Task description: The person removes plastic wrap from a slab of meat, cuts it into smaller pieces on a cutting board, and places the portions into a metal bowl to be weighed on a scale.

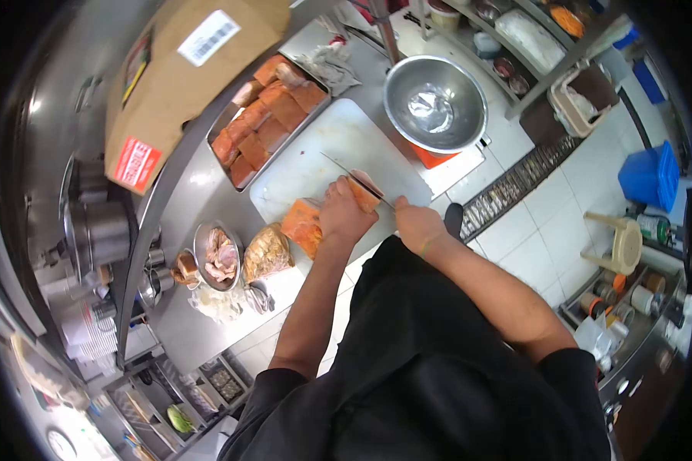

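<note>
My right hand is closed round the handle of a kitchen knife, its blade pointing away to the upper left. My left hand grips a piece of orange-skinned meat on the white cutting board. The knife blade lies across this piece, close beyond my left fingertips, with a paler cut part on its far side. Another orange-skinned chunk sits left of my left hand, at the board's near edge. Beside it is a browned slab of meat.
A metal tray filled with meat blocks stands beyond the board. At the right is a large steel bowl; a smaller bowl with meat pieces sits at the left. A cardboard box rests on the shelf above the counter.
</note>
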Demonstrator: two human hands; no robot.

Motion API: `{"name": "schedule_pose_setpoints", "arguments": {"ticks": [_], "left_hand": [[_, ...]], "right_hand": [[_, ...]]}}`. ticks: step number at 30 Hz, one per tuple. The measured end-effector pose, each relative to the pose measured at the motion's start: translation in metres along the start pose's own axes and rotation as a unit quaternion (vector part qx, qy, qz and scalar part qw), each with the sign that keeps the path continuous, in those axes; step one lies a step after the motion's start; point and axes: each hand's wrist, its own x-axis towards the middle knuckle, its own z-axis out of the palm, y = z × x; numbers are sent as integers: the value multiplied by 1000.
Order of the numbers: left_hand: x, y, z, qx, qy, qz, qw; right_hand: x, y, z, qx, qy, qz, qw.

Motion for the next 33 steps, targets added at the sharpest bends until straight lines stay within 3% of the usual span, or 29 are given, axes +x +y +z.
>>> {"name": "schedule_pose_setpoints", "arguments": {"ticks": [5,11,18,33], "left_hand": [[-1,0,-28,-23,-12,-17,1000],[-11,-12,-42,-156,129,-42,978],[-38,-30,-63,-232,156,-41,959],[-62,-61,-87,-338,251,-60,905]], "right_hand": [[-11,17,-1,-39,-12,-34,999],[3,23,4,-102,-16,-63,993],[15,42,8,-67,4,-124,990],[43,69,14,-129,27,-132,982]]}}
